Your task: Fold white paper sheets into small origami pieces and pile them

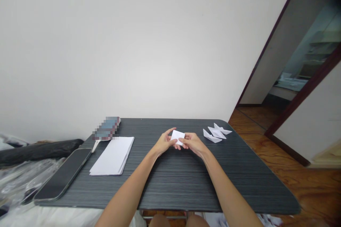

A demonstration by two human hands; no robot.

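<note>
Above the middle of the dark table (pixel 183 181), a small folded piece of white paper (pixel 177 135) is held between both hands. My left hand (pixel 165 143) grips its left side, with the thumb on the lower edge and the index finger stretched along the top. My right hand (pixel 194 143) pinches the right side, its thumb lying on the paper's face. Fingertips of both hands show beneath the paper. To the right of my right hand, several folded paper boats (pixel 216 132) sit close together on the table.
A stack of white paper sheets (pixel 113 156) lies on the table's left side. Left of it rests a phone (pixel 64 173) along the edge. A pixelated packet (pixel 108 128) lies behind the stack. A white wall (pixel 170 49) rises behind the table, and a doorway opens at right.
</note>
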